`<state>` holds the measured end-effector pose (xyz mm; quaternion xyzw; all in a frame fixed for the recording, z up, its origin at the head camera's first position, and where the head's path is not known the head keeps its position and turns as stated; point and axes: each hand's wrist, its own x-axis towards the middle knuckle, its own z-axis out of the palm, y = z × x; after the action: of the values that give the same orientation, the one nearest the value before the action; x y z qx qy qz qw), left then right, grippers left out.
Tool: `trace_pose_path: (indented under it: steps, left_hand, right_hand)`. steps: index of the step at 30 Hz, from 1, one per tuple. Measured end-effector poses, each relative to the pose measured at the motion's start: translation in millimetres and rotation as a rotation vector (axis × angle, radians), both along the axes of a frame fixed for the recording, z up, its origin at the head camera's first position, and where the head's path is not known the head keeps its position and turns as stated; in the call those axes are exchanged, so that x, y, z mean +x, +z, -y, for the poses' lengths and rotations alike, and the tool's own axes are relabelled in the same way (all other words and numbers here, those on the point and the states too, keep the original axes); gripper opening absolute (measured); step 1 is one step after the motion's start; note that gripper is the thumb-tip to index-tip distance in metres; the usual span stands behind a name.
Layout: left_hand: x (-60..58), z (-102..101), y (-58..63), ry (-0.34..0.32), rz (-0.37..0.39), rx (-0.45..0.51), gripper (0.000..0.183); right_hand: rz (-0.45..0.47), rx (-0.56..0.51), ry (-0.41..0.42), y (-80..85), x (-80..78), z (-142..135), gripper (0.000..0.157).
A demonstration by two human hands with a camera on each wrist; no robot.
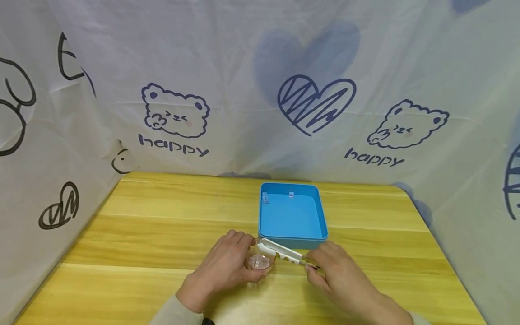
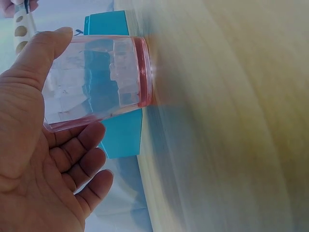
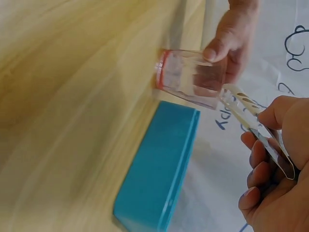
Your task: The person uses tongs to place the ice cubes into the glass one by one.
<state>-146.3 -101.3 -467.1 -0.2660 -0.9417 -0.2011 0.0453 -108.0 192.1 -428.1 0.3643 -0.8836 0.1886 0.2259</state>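
Observation:
My left hand [image 1: 227, 262] grips a clear plastic cup [image 2: 143, 72] with a pinkish base, thumb on one side and fingers on the other. The cup stands upright on the table, with several clear cubes [image 1: 258, 262] inside it. In my right hand [image 1: 341, 273] is a pair of white tongs [image 1: 289, 253] with brown spots, held between thumb and fingers. The tips of the tongs are at the cup's mouth; whether they pinch a cube is hard to make out. Just behind the cup sits a blue tray [image 1: 292, 239].
Clear pieces lie in the tray, one near its left wall [image 1: 266, 197] and a smaller one [image 1: 291, 195] toward the back. The wooden table [image 1: 170, 225] meets a white cloth [image 1: 239, 90] printed with bears and hearts at the back and sides.

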Motion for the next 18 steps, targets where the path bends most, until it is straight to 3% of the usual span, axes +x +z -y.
trace_pose_path:
  steps: [18]
  left_hand:
    - [0.3, -1.0, 1.7, 0.008, 0.006, 0.001, 0.063]
  right_hand:
    - [0.010, -0.012, -0.012, -13.3, -0.5, 2.6, 0.014]
